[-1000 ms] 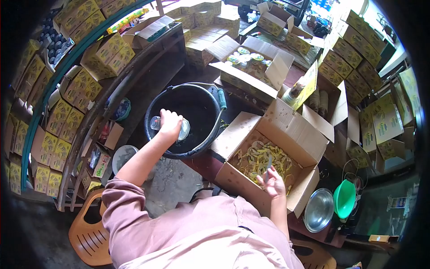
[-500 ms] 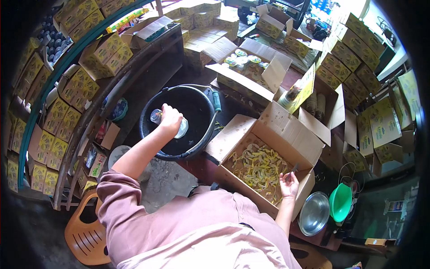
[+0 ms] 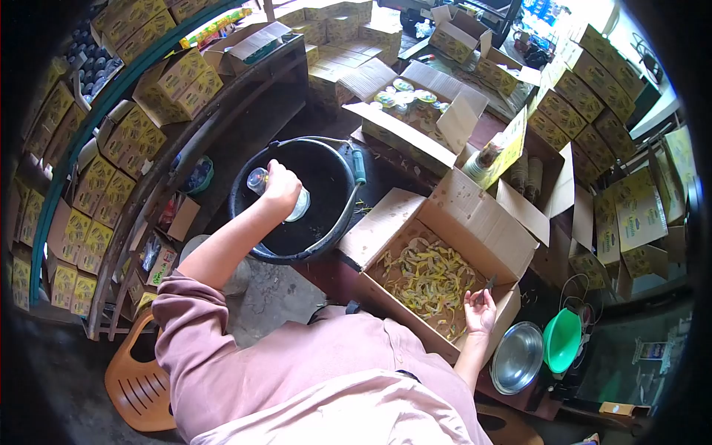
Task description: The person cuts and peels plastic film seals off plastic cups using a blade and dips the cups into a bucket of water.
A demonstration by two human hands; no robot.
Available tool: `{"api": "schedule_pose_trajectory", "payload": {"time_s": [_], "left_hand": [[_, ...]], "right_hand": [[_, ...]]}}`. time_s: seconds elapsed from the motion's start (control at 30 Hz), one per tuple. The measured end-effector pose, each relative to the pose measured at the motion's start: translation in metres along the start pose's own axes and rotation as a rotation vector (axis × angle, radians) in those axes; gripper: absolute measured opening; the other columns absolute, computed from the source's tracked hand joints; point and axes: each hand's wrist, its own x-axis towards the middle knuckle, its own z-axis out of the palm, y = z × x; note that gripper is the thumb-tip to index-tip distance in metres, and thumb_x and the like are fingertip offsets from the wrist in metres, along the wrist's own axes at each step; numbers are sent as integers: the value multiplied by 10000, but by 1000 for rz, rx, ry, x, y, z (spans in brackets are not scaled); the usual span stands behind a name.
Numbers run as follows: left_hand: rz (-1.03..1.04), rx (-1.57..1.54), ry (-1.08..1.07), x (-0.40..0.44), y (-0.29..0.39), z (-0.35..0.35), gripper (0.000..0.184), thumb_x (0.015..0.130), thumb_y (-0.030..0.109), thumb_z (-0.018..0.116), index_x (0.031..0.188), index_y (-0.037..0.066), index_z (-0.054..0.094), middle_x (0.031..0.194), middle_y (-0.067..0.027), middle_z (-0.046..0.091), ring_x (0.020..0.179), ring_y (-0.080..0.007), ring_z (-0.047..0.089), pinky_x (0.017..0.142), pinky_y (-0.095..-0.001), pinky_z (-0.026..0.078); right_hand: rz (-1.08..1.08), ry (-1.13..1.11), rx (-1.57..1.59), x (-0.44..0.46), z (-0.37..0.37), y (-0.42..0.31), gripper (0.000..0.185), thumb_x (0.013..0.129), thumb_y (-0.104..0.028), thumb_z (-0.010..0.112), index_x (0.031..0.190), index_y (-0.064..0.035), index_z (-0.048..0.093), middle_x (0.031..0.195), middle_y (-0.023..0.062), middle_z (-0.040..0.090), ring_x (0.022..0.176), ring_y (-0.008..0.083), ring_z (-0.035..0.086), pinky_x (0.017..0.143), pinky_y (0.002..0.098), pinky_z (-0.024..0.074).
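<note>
My left hand (image 3: 283, 185) is wrapped round a clear bottle-like container (image 3: 257, 179), held on its side above the black bucket (image 3: 239, 215). Both ends of the container stick out past my fingers, and its contents cannot be made out. My right hand (image 3: 480, 313) is closed, palm up, at the near right edge of an open cardboard box (image 3: 475, 219). A thin dark blade-like tool (image 3: 492, 282) stands out from its fingers. Inside that box lie many yellow-green curled strips (image 3: 426, 278).
Beyond sits an open carton with lidded cups (image 3: 404, 96), beside another holding stacked cups (image 3: 528, 178). A metal bowl (image 3: 517, 357) and a green basin (image 3: 563, 341) are at my right. Yellow cartons (image 3: 111, 182) fill the left shelves. An orange chair (image 3: 137, 378) stands behind left.
My left hand and the clear container have shifted slightly up and left over the bucket. My right hand stays nearly where it was. The whole view has moved a little.
</note>
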Motion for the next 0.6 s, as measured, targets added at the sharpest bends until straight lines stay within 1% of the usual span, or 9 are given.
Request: {"api": "schedule_pose_trajectory", "payload": {"time_s": [0.43, 0.53, 0.6], "left_hand": [[-15, -43, 45, -9, -7, -9, 149, 744, 124, 577, 865, 157, 657, 860, -48, 619, 878, -196, 553, 792, -359, 330], [-30, -83, 72, -9, -10, -10, 189, 691, 144, 641, 880, 150, 650, 845, -49, 617, 865, -209, 564, 788, -365, 342], [-24, -100, 21, -15, -14, -23, 267, 619, 172, 705, 877, 139, 646, 870, -61, 609, 858, -218, 573, 774, -370, 356]], "right_hand": [[-19, -43, 13, -15, 10, -1, 93, 817, -73, 571, 890, -103, 621, 767, 28, 647, 721, 160, 600, 862, 410, 409], [-28, -59, 11, -18, 16, 0, 105, 818, -69, 569, 903, -102, 621, 772, 30, 647, 719, 161, 600, 865, 407, 411], [-32, -63, 14, -21, 23, 0, 114, 820, -67, 565, 912, -104, 622, 771, 30, 647, 717, 159, 600, 865, 406, 414]]}}
